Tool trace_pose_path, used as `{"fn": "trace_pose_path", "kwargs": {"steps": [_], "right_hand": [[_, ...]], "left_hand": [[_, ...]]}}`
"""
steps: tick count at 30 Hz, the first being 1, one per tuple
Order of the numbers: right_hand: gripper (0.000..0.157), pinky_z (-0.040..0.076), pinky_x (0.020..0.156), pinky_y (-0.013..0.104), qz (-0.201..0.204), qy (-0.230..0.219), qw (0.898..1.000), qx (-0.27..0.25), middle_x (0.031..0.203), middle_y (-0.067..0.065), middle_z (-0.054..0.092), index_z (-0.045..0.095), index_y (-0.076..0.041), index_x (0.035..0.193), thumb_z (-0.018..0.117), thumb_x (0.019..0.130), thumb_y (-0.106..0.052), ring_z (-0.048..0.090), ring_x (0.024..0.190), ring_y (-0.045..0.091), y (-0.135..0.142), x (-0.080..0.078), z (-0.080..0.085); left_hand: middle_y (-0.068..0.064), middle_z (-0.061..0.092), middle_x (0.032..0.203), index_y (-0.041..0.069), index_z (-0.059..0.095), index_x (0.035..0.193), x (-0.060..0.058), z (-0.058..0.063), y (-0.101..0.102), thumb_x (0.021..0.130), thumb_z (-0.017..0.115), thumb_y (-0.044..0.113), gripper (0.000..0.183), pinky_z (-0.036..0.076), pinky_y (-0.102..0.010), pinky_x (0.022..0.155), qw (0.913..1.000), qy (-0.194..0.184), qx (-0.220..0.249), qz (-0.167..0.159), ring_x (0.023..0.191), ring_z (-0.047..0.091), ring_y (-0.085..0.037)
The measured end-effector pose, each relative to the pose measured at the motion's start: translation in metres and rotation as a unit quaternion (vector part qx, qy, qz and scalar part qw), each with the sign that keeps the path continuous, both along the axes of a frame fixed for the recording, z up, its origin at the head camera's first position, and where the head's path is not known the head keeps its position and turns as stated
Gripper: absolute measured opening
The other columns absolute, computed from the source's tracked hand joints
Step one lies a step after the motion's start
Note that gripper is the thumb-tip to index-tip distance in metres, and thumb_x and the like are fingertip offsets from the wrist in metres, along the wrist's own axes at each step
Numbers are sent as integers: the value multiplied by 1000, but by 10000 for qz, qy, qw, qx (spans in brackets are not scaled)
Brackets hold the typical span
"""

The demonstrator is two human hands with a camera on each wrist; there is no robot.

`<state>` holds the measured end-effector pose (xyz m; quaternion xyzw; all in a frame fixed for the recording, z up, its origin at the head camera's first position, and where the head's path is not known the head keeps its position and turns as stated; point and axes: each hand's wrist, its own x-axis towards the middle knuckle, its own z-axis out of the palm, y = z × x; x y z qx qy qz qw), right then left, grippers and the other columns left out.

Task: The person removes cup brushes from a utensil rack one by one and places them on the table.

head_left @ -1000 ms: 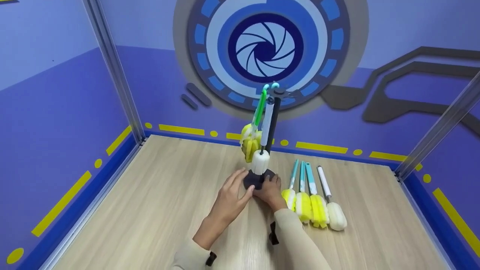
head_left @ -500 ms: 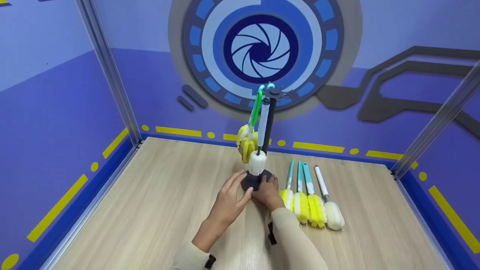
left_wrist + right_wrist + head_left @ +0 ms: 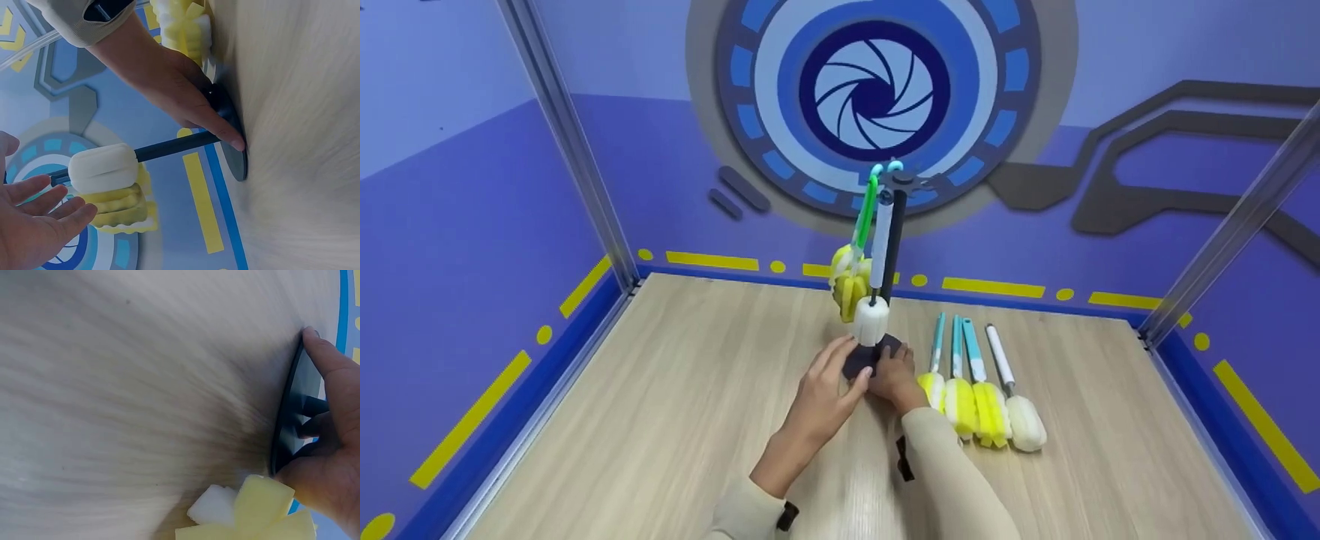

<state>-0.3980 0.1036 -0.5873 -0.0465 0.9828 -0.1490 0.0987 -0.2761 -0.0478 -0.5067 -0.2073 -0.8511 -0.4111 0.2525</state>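
Black base on our bench, gripped by our right hand.
Our left hand stays open-fingered beside it; a white brush hangs above.

Since a second ago my head view has swung slightly, so the stand and the loose brushes right of the grip show farther left; the left hand's thumb now appears closer to the right hand.

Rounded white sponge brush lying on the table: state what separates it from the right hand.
The head view shows three teal-handled yellow-and-white sponge brushes lying between it and the right hand.
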Motion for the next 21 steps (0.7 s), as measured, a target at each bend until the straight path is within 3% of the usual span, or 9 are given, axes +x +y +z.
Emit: {"fn": "trace_pose_path", "kwargs": {"steps": [7,11,21], "right_hand": [[97,19,122,55,143,264,9992,254,152,45,26,33,18,148,65,91,-54,21,147,55,-1,-3,-5],[94,19,121,57,173,287,9993,163,151,47,25,33,18,148,60,94,-53,21,146,56,1,-4,-6],[112,26,119,57,49,311,9992,-251,152,47,21,31,15,151,71,82,-65,21,145,57,0,0,-4]], "left_hand": [[-19,56,141,-2,57,139,-6,8,5,100,66,25,48,47,-42,106,9996,256,96,-61,132,55,-29],[-19,56,142,-2,57,138,-10,14,9,100,67,24,47,48,-42,106,9995,183,270,-31,131,56,-29],[-16,54,143,-3,56,139,-31,32,17,98,69,15,47,47,-41,107,9981,217,565,83,134,52,-30]]}}
